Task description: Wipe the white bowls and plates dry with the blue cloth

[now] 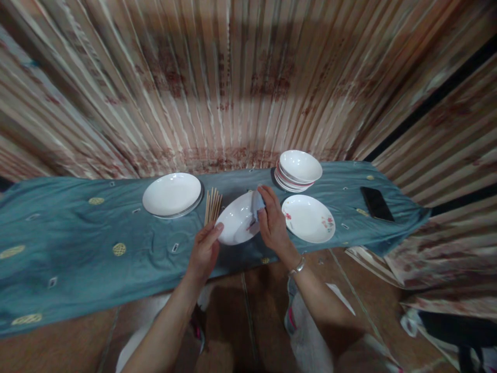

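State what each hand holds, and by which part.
The left hand grips the white dish by its left rim; the right hand holds a pale cloth between thumb and fingers.

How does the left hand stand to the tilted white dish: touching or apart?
Touching. The head view shows the left hand holding the tilted white dish by its left edge, thumb lapped over the rim.

Chopsticks (213, 203) lie between stacked plates (171, 194) and held dish (236, 221).

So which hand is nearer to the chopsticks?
Left. The left hand is close by the near ends of the chopsticks; the right hand is farther off to their right, across the tilted dish.
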The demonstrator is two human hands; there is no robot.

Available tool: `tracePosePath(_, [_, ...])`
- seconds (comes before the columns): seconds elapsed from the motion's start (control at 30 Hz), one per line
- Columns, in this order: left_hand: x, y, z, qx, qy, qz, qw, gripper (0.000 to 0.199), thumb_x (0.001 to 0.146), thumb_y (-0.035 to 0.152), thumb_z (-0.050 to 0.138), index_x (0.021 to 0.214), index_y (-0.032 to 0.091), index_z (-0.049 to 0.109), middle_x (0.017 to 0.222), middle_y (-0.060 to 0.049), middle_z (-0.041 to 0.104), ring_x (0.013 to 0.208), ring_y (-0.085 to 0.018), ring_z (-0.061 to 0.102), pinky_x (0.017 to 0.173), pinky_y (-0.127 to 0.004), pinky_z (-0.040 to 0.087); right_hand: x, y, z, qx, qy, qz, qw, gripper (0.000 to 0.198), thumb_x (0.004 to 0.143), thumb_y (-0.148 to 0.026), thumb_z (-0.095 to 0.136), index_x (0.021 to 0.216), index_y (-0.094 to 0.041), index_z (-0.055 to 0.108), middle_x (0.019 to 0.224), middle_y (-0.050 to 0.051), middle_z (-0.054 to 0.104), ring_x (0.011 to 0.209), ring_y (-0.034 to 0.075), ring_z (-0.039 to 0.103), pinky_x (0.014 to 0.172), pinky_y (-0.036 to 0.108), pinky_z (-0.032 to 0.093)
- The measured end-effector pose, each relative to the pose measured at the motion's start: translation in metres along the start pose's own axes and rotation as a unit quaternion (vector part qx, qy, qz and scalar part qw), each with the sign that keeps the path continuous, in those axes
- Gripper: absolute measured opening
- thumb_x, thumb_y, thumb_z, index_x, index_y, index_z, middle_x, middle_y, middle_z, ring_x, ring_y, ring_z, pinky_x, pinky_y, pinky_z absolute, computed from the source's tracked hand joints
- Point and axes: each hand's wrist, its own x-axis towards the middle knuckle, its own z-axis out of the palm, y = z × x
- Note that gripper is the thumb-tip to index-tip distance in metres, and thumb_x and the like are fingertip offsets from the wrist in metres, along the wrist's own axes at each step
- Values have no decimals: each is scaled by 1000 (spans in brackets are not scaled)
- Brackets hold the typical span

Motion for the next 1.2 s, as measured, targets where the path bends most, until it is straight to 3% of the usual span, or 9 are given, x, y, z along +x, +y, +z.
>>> tracePosePath(0.3, [-1,1,1,8,-5,-1,1000,38,48,40,92,72,16,74,75,-5,76,91,-27,71,84,-34,51,-7,10,2,32,28,32,999,47,103,-30,28,148,-20,40,145,15,50,142,24,41,119,52,35])
tracePosePath(0.47, [-4,2,1,19,-26,-1,999,37,55,41,89,78,15,75,79,-7,76,97,-29,69,88,-37,50,-5,9,0,31,22,30,999,47,103,-30,29,147,-20,40,145,16,50,141,25,42,118,53,36])
tracePosePath(0.8, [-5,17,-11,81,2,120,990,36,59,28,86,93,22,77,98,-5,75,94,-20,66,84,-28,48,-7,4,1,4,2,1,1000,48,102,-28,32,149,-19,36,147,16,46,141,25,41,117,50,36])
tracePosePath(1.07, [-6,27,-15,155,13,164,974,32,70,42,81,95,23,79,100,-5,75,95,-21,65,86,-29,47,-6,-11,-4,-22,-33,-29,999,49,102,-30,32,150,-19,35,147,16,43,140,26,40,116,50,37])
tracePosePath(1.2, [-10,32,-10,223,13,196,955,28,71,40,80,91,21,80,95,-5,75,94,-22,64,85,-28,45,-5,-18,-3,-29,-42,-59,997,50,101,-30,35,150,-18,35,146,17,43,139,28,40,116,50,37])
